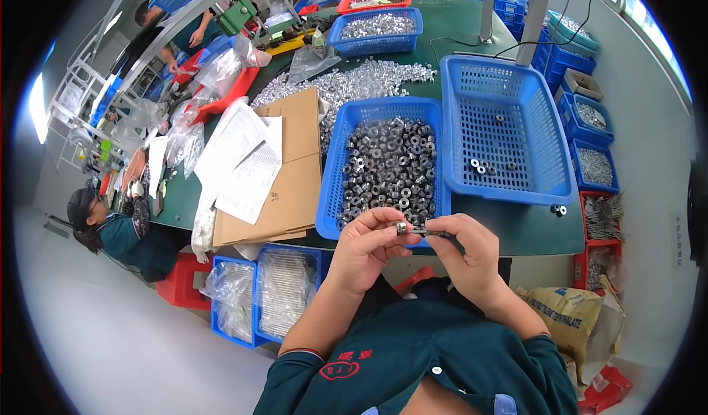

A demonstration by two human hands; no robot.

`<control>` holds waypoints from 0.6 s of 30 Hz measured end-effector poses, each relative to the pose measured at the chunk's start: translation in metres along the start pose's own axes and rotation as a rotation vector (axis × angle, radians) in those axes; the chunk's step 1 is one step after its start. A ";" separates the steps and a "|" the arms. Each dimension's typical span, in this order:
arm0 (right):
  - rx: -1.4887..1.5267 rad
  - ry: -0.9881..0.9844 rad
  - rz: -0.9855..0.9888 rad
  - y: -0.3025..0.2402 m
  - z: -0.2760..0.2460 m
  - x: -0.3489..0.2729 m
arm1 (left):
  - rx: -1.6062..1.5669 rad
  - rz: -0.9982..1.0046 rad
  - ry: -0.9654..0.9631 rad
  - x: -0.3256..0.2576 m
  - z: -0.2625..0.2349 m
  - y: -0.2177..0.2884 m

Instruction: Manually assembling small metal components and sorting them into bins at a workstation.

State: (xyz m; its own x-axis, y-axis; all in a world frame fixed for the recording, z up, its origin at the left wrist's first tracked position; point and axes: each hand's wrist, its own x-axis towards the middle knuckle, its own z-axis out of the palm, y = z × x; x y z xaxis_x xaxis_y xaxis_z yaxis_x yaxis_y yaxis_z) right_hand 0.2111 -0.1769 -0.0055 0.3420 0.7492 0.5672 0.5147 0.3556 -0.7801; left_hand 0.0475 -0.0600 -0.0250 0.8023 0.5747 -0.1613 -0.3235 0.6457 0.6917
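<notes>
My left hand [363, 249] pinches a small round metal bushing [401, 228] between thumb and fingertips. Opposite it, my right hand [473, 254] is closed on a thin dark rod-like tool [436, 234], whose narrow end points at the bushing; whether it sits inside the hole, I cannot tell. Both hands are over the near edge of a blue plastic basket [329, 186] full of similar metal bushings [391, 161]. To its right, a second blue basket [509, 188] holds several bushings on its bottom. A couple of loose bushings [559, 211] lie beside that basket's near right corner.
Cardboard [299, 183] and paper sheets [247, 166] lie left of the full basket. Behind it spreads a heap of shiny metal parts [361, 79] on the green table [516, 244]. Stacked bins [594, 166] stand at the right. A co-worker [122, 231] sits at the left.
</notes>
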 end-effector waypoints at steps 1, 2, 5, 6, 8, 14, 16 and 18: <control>-0.029 0.003 -0.035 0.002 0.002 0.000 | 0.028 0.006 -0.001 -0.001 0.001 -0.001; -0.058 0.007 -0.069 0.003 0.003 0.000 | 0.024 0.006 0.000 -0.002 0.002 -0.002; -0.137 0.013 -0.139 0.003 0.005 0.001 | 0.087 0.044 0.071 -0.004 0.005 -0.006; -0.138 0.010 -0.139 0.002 0.005 0.001 | 0.123 0.074 0.079 -0.005 0.004 -0.007; -0.280 -0.014 -0.225 -0.001 0.005 0.001 | 0.157 0.104 0.086 -0.006 0.005 -0.009; -0.353 -0.011 -0.236 -0.003 0.007 0.002 | 0.301 0.201 0.181 -0.009 0.013 -0.012; -0.353 -0.005 -0.227 -0.001 0.008 0.002 | 0.291 0.212 0.173 -0.010 0.014 -0.013; -0.354 0.002 -0.218 0.000 0.007 0.002 | 0.259 0.207 0.154 -0.009 0.014 -0.012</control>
State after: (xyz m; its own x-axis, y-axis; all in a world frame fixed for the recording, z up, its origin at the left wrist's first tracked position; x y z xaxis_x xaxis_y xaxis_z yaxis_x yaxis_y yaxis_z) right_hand 0.2059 -0.1715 -0.0067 0.1965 0.6768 0.7094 0.8138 0.2910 -0.5030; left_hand 0.0514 -0.0800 -0.0218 0.6422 0.7613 -0.0894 -0.3172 0.3701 0.8732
